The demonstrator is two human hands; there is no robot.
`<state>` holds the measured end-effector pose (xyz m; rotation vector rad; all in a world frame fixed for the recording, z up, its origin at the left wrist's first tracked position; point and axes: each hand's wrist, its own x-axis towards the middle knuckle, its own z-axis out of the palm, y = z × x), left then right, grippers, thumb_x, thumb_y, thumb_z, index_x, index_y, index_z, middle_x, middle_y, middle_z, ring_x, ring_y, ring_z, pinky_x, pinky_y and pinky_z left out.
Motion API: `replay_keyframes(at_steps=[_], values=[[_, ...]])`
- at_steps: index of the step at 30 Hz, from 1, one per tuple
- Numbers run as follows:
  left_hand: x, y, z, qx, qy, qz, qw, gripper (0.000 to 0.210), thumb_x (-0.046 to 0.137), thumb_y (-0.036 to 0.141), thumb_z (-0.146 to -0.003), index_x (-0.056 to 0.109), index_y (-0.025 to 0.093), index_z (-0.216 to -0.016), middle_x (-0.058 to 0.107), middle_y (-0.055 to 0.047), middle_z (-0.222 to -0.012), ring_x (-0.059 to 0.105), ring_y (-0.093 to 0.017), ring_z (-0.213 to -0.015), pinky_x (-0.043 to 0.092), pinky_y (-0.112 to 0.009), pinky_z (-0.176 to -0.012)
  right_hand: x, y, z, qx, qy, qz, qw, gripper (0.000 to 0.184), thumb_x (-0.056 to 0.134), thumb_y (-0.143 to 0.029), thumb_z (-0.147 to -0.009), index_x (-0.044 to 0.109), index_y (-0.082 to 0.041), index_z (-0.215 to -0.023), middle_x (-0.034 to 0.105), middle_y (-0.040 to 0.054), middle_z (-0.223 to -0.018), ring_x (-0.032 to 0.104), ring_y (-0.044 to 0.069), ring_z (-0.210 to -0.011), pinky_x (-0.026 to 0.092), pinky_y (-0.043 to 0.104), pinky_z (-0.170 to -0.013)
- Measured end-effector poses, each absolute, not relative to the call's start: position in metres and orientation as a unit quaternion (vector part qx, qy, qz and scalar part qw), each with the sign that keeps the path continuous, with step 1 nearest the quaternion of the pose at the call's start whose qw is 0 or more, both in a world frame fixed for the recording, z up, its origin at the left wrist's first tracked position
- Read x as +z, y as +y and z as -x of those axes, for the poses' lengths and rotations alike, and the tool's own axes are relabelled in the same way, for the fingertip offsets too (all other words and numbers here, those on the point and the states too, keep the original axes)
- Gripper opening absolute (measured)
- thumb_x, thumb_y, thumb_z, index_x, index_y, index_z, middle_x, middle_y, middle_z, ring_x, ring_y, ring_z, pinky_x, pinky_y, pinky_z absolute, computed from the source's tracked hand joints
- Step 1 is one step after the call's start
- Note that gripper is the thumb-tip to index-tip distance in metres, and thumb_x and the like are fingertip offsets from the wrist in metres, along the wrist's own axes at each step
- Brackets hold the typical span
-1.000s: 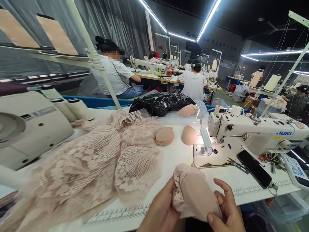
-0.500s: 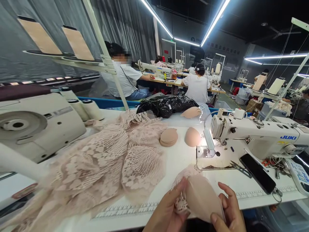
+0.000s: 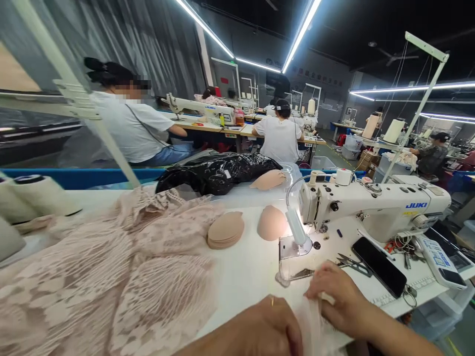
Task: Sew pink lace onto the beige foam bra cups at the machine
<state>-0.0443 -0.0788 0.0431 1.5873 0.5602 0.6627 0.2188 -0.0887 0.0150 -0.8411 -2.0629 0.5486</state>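
Pale sheer fabric with lace (image 3: 310,319), blurred, hangs between my hands at the table's front edge. My right hand (image 3: 339,296) is closed, pinching its upper part just in front of the sewing machine's needle plate (image 3: 291,247). My left hand (image 3: 265,324) is beside it with curled fingers, back of the hand toward me; its fingertips and what they grip are hidden. The beige bra cup is not clearly visible now. Farther back lie a stack of beige bra cups (image 3: 225,230) and a single cup (image 3: 271,222). Beige lace fabric (image 3: 163,291) spreads over the table's left side.
The white sewing machine (image 3: 374,202) stands at the right, its lamp (image 3: 296,225) lit. Thread snips (image 3: 354,264), a black phone (image 3: 378,266) and keys lie near it. Behind are a black plastic bag (image 3: 222,170) and another cup (image 3: 269,179). Co-workers sit at machines beyond.
My hands have turned over and come closer together; the right one moved up toward the machine. The cup held before has dropped from clear view. The camera view has shifted right.
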Motion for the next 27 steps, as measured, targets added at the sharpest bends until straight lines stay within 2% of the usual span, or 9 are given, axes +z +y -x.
replay_keyframes(at_steps=[1, 4, 6, 8, 11, 13, 18, 23, 27], values=[[0.046, -0.066, 0.044, 0.245, 0.214, -0.767, 0.554, 0.003, 0.082, 0.028, -0.076, 0.081, 0.030, -0.076, 0.081, -0.001, -0.093, 0.073, -0.031, -0.098, 0.051, -0.044, -0.107, 0.020, -0.070, -0.222, 0.136, -0.876, 0.285, 0.366, 0.024, 0.051, -0.014, -0.106, 0.070, -0.029, -0.107, 0.077, 0.0048, -0.096, 0.065, 0.023, -0.092, 0.053, 0.039, -0.086], [0.060, -0.031, 0.035, 0.146, 0.153, -0.907, 0.364, 0.023, 0.067, 0.005, -0.070, 0.074, 0.026, -0.070, 0.078, -0.001, -0.104, 0.070, -0.026, -0.104, 0.035, -0.045, -0.121, 0.020, -0.021, -0.226, -0.050, -0.933, 0.250, 0.252, 0.028, 0.050, -0.013, -0.110, 0.069, -0.027, -0.095, 0.081, 0.0032, -0.100, 0.065, 0.022, -0.100, 0.049, 0.035, -0.081], [0.068, -0.013, 0.027, 0.099, 0.144, -0.943, 0.282, 0.031, 0.061, -0.003, -0.060, 0.071, 0.025, -0.070, 0.076, -0.002, -0.110, 0.069, -0.027, -0.108, 0.035, -0.047, -0.118, 0.013, -0.004, -0.228, -0.106, -0.929, 0.264, 0.235, 0.025, 0.055, -0.012, -0.108, 0.068, -0.025, -0.091, 0.081, 0.0023, -0.101, 0.065, 0.021, -0.101, 0.045, 0.032, -0.074], [0.071, -0.002, 0.022, 0.068, 0.141, -0.957, 0.244, 0.036, 0.059, -0.006, -0.056, 0.071, 0.024, -0.070, 0.075, -0.002, -0.111, 0.069, -0.026, -0.104, 0.036, -0.048, -0.115, 0.007, -0.001, -0.231, -0.112, -0.914, 0.293, 0.257, 0.023, 0.057, -0.007, -0.104, 0.067, -0.023, -0.092, 0.081, 0.0011, -0.103, 0.065, 0.020, -0.096, 0.041, 0.031, -0.070], [0.065, 0.004, 0.023, 0.083, 0.145, -0.955, 0.245, 0.033, 0.060, -0.004, -0.059, 0.072, 0.025, -0.070, 0.075, 0.000, -0.107, 0.068, -0.024, -0.094, 0.033, -0.050, -0.118, 0.007, -0.011, -0.237, -0.059, -0.910, 0.305, 0.273, 0.028, 0.055, 0.000, -0.096, 0.068, -0.024, -0.103, 0.080, -0.0001, -0.105, 0.064, 0.018, -0.089, 0.043, 0.031, -0.074], [0.059, 0.003, 0.027, 0.107, 0.159, -0.945, 0.264, 0.030, 0.062, 0.000, -0.063, 0.074, 0.026, -0.072, 0.075, 0.001, -0.109, 0.068, -0.024, -0.096, 0.030, -0.049, -0.121, 0.011, -0.017, -0.240, -0.030, -0.917, 0.297, 0.265, 0.030, 0.055, 0.001, -0.093, 0.068, -0.024, -0.105, 0.079, -0.0001, -0.103, 0.064, 0.018, -0.087, 0.043, 0.031, -0.076], [0.054, -0.002, 0.032, 0.131, 0.175, -0.926, 0.308, 0.023, 0.063, 0.005, -0.068, 0.073, 0.025, -0.071, 0.077, 0.002, -0.107, 0.068, -0.024, -0.099, 0.033, -0.042, -0.119, 0.018, -0.019, -0.239, -0.026, -0.909, 0.334, 0.248, 0.025, 0.053, -0.002, -0.093, 0.065, -0.023, -0.089, 0.078, 0.0025, -0.096, 0.062, 0.020, -0.082, 0.045, 0.034, -0.076], [0.055, -0.001, 0.031, 0.143, 0.194, -0.907, 0.346, 0.021, 0.062, 0.007, -0.068, 0.071, 0.026, -0.070, 0.079, 0.004, -0.106, 0.066, -0.024, -0.101, 0.033, -0.042, -0.119, 0.027, -0.024, -0.237, 0.043, -0.916, 0.307, 0.255, 0.037, 0.053, -0.005, -0.091, 0.068, -0.026, -0.117, 0.078, 0.0053, -0.122, 0.066, 0.022, -0.104, 0.048, 0.034, -0.082], [0.055, 0.003, 0.033, 0.149, 0.203, -0.897, 0.362, 0.021, 0.062, 0.009, -0.066, 0.073, 0.026, -0.071, 0.080, 0.004, -0.105, 0.064, -0.022, -0.094, 0.035, -0.042, -0.116, 0.025, -0.024, -0.239, 0.030, -0.910, 0.355, 0.211, 0.030, 0.058, -0.001, -0.086, 0.069, -0.025, -0.100, 0.080, 0.0012, -0.109, 0.065, 0.022, -0.095, 0.044, 0.036, -0.082]])
